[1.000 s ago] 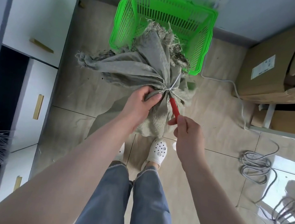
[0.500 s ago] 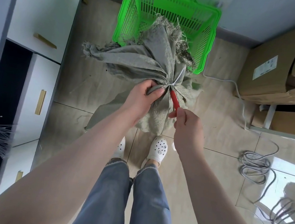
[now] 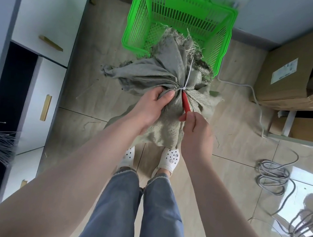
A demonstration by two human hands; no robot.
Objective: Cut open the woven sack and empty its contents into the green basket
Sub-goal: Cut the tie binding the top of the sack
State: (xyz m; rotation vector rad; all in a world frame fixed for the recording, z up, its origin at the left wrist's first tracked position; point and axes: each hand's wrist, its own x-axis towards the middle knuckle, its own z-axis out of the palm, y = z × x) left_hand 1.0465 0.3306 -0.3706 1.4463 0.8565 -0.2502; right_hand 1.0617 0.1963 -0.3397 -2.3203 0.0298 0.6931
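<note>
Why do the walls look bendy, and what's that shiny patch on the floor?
Head view: the wide lens curves the cupboard and boxes at the edges; daylight glares off the floor tiles beside the cables; the hands and sack stay sharp.

Just beyond the left hand's (image 3: pixel 151 107) grip on the gathered neck, the sack's (image 3: pixel 158 72) loose top fans out and overhangs the near rim of the green basket (image 3: pixel 228 38), so the way forward is crowded. The right hand (image 3: pixel 198 132) with its red tool (image 3: pixel 185 104) sits tight beside the grip. To its left, bare floor (image 3: pixel 88 80) runs to the white cabinet (image 3: pixel 52 9). To its right, floor again, then a grey cable (image 3: pixel 258 104) and cardboard boxes (image 3: pixel 290 77). Below the grip hangs the sack's body, over the feet (image 3: pixel 170 158).
</note>
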